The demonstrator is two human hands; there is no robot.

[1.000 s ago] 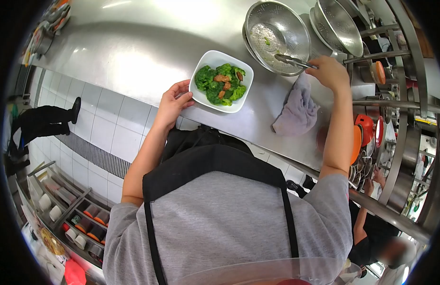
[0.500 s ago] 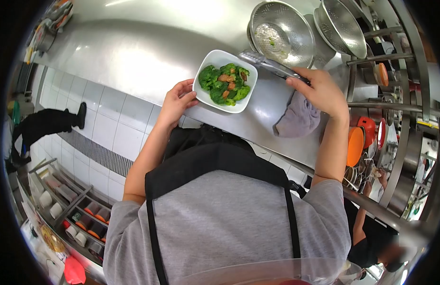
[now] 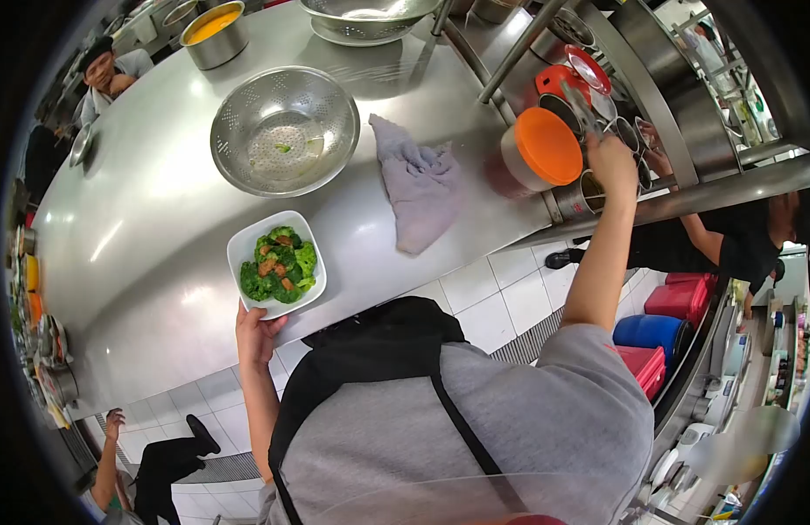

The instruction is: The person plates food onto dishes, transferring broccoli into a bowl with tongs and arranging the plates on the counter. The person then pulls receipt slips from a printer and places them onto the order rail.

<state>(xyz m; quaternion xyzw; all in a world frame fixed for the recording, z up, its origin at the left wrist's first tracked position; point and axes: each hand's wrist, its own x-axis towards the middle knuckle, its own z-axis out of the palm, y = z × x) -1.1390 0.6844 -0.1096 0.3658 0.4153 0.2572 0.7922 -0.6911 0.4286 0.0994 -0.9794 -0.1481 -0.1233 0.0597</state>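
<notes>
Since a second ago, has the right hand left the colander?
Yes. The right hand with the tongs has moved from the colander, past the cloth, to the canisters by the orange lid.

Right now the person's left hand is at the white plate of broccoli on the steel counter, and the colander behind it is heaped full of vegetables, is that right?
Not quite. The head view shows the left hand at the edge of the white plate of broccoli on the steel counter, but the colander behind it is nearly empty: only a few green scraps lie in its bottom.
</notes>
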